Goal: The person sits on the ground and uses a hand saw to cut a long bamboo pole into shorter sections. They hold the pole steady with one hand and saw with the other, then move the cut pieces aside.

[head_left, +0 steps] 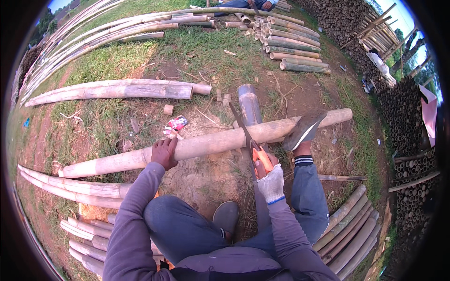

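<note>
A thick, pale bamboo pole (211, 141) lies crosswise in front of me, its right part over a darker bamboo length (250, 105) that runs away from me. My bare left hand (164, 152) is closed over the top of the pole, left of its middle. In a white knit glove, my right hand (271, 177) grips the orange handle of a handsaw (240, 122). The saw's blade crosses the pole just left of the darker length; how deep it sits cannot be made out. My shoe (304, 129) presses on the pole to the right of the saw.
Cut bamboo pieces (295, 44) are stacked at the far right, near another person (251, 4) sitting at the back. Long poles (112, 90) lie to the left. More cut lengths (349, 229) rest at the near right. A red-and-white wrapper (176, 123) lies behind the pole.
</note>
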`<state>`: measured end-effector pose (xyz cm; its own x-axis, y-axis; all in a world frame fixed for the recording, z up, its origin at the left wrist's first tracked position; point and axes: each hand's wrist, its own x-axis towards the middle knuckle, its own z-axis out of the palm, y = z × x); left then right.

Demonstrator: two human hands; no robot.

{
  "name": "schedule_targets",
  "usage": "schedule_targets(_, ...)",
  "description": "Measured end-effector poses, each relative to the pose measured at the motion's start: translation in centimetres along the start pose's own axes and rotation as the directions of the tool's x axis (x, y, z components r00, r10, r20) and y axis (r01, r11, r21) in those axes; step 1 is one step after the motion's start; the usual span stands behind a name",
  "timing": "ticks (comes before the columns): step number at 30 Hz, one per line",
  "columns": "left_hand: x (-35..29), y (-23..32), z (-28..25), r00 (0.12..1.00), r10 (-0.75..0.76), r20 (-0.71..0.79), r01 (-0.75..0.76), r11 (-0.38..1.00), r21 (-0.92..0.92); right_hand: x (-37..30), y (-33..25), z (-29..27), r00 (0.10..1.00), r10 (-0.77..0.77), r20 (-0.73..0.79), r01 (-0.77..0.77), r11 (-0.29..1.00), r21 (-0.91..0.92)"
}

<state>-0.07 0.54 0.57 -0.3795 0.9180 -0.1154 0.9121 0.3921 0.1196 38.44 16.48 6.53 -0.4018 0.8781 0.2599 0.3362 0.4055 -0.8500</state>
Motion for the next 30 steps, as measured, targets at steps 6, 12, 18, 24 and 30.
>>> schedule_targets(6, -0.2, 0.9, -0.7, 0.999, -0.026, 0.031, 0.026, 1.0, 0.002, 3.3, -2.8, -1.3, 0.991, 0.111, 0.068, -0.107, 0.992, -0.061)
schedule_targets(12, -0.2, 0.4, -0.4, 0.998, -0.033, 0.059, 0.032, 0.999, 0.022, -5.5, -5.6, -5.4, 0.99, 0.133, 0.051, -0.136, 0.988, 0.071)
schedule_targets(18, -0.4, 0.9, -0.1, 0.999, -0.028, 0.025, 0.027, 0.999, 0.029, -7.1, -5.5, -6.5, 1.0, -0.026, 0.017, 0.026, 0.999, -0.047)
schedule_targets(24, 0.3, 0.5, -0.2, 0.996, -0.048, 0.077, 0.046, 0.999, 0.03, 1.0, -1.9, 0.1, 0.997, 0.012, -0.079, -0.021, 0.993, -0.112)
schedule_targets(30, 1.1, 2.0, -0.3, 0.996, -0.002, 0.086, 0.0, 1.0, 0.019, -9.5, -5.7, -7.9, 0.996, -0.036, -0.086, 0.031, 0.998, -0.063)
